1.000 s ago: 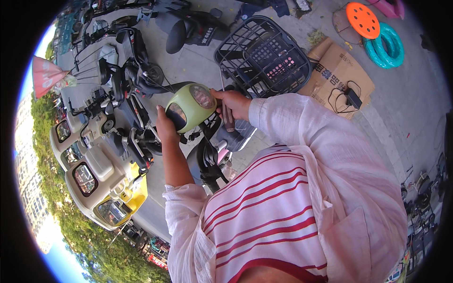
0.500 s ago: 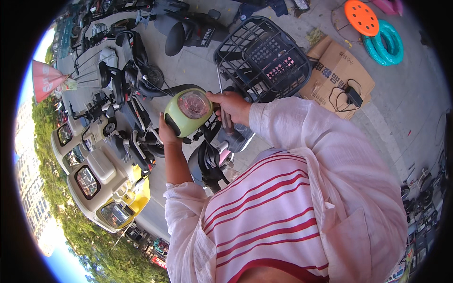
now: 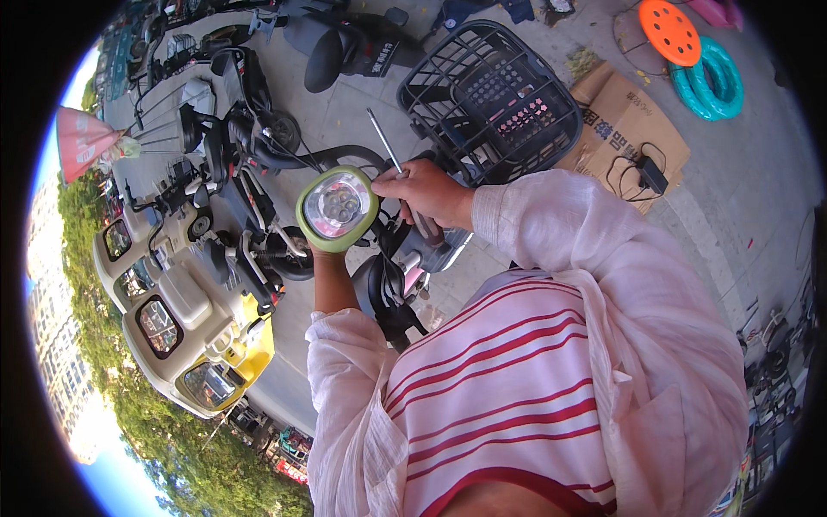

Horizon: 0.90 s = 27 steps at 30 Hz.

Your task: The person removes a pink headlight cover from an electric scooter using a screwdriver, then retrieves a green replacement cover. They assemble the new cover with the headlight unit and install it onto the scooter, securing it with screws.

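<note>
A green-rimmed headlight (image 3: 310,215) with a clear round lens faces up toward me, in front of my body. My left hand (image 3: 327,253) supports it from behind and below; most of the fingers are hidden by the lamp. In my right hand (image 3: 435,191) is a screwdriver (image 3: 386,142), its metal shaft sticking out up and to the left, its dark handle below the palm. The thumb and forefinger of that hand also touch the lamp's right edge. Dark handlebar parts and cables (image 3: 379,284) of an electric scooter lie just beneath.
A black wire basket (image 3: 491,95) stands just beyond my right hand. Farther right lie a flattened cardboard box (image 3: 624,129) with a black charger (image 3: 648,175) on it, and teal rings (image 3: 715,77). Parked scooters (image 3: 258,112) and a beige-yellow covered vehicle (image 3: 177,297) line the left.
The headlight has turned so its lens shows more fully, and has shifted slightly left and down. The screwdriver's shaft now tilts farther to the left; my right hand has moved slightly right.
</note>
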Each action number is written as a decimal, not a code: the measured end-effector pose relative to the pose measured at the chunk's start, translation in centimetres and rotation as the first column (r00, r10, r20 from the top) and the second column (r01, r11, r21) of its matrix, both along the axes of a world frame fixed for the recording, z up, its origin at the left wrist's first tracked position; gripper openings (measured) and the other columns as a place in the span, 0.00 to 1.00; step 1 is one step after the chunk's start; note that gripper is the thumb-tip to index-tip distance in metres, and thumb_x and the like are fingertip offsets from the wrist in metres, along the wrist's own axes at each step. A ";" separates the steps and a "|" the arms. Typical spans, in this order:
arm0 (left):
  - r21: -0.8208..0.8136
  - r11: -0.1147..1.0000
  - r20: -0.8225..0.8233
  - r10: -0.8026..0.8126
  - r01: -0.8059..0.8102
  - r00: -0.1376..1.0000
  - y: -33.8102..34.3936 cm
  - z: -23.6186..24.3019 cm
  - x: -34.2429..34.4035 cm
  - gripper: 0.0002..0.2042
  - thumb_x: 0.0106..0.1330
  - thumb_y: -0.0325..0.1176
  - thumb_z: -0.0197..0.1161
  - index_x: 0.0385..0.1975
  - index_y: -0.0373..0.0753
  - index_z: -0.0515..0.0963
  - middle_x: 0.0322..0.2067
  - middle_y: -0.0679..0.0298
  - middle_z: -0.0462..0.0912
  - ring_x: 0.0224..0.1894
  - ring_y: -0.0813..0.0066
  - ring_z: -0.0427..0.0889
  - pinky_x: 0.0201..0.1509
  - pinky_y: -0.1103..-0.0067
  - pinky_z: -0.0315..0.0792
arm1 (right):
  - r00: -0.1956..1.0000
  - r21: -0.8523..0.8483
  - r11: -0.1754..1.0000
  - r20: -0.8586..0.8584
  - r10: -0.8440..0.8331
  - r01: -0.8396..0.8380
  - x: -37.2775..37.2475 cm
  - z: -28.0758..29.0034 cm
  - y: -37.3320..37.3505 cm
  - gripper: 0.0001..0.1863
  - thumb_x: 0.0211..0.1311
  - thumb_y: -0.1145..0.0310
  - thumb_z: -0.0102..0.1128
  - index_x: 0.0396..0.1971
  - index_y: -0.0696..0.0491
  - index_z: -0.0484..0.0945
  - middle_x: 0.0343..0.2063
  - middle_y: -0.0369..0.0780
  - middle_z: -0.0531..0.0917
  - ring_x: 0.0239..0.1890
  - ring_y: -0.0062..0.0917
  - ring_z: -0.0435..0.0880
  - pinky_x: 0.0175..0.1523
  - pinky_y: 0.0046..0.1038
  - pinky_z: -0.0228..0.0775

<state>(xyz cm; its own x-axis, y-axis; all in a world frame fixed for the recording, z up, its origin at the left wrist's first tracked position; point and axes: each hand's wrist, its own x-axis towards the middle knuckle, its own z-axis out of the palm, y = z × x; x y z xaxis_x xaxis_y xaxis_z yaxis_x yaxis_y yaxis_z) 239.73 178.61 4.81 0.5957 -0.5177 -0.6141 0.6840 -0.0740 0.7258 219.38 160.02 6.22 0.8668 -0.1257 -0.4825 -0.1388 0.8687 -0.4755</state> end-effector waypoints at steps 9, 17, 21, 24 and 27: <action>0.680 0.706 0.707 -0.703 0.196 0.080 -3.8 11.2 -3.1 0.34 0.62 0.49 0.65 0.63 0.36 0.65 0.62 0.47 0.66 0.61 0.53 0.70 0.64 0.65 0.66 | 0.984 -0.041 0.994 0.144 0.104 -0.099 -1.1 -1.4 0.0 0.22 0.62 0.68 0.61 0.55 0.56 0.72 0.33 0.36 0.80 0.19 0.15 0.74 0.25 0.20 0.71; 0.949 0.240 0.131 -0.892 -0.206 -0.433 -9.0 14.0 -9.4 0.47 0.40 0.43 0.78 0.65 0.45 0.63 0.63 0.42 0.62 0.63 0.38 0.63 0.66 0.55 0.62 | 0.965 0.081 0.988 0.238 0.108 -0.130 -0.5 -1.2 0.8 0.20 0.59 0.64 0.67 0.47 0.57 0.73 0.27 0.36 0.78 0.16 0.16 0.73 0.19 0.20 0.68; 0.958 0.182 0.063 -0.888 -0.222 -0.455 -8.9 13.7 -9.3 0.46 0.42 0.41 0.76 0.66 0.45 0.61 0.62 0.43 0.62 0.61 0.37 0.64 0.63 0.56 0.65 | 0.969 -0.031 0.994 0.222 0.107 -0.103 0.1 -0.8 0.9 0.17 0.59 0.62 0.67 0.41 0.58 0.76 0.22 0.35 0.77 0.14 0.16 0.72 0.18 0.21 0.67; 0.957 0.136 0.005 -0.893 -0.257 -0.451 -9.0 13.5 -9.3 0.47 0.42 0.40 0.75 0.67 0.44 0.59 0.61 0.44 0.62 0.60 0.38 0.64 0.62 0.56 0.65 | 0.973 -0.128 0.988 0.202 0.110 -0.085 0.4 -0.4 0.8 0.15 0.61 0.62 0.65 0.37 0.59 0.78 0.20 0.35 0.77 0.13 0.16 0.73 0.17 0.21 0.66; 0.947 0.088 -0.066 -0.887 -0.308 -0.457 -8.8 13.2 -9.2 0.50 0.42 0.43 0.74 0.68 0.45 0.56 0.62 0.46 0.60 0.61 0.40 0.62 0.62 0.55 0.65 | 0.976 -0.178 0.981 0.186 0.113 -0.080 0.5 0.0 1.0 0.15 0.62 0.62 0.63 0.37 0.60 0.78 0.19 0.35 0.76 0.13 0.16 0.73 0.16 0.21 0.65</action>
<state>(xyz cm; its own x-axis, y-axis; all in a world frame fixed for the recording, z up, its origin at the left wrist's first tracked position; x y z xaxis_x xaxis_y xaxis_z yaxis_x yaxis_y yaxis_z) 230.54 169.79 17.98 0.3992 -0.8525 -0.3374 -0.8956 -0.2839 -0.3424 219.92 160.99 6.19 0.9537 -0.1017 -0.2829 -0.1088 0.7606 -0.6400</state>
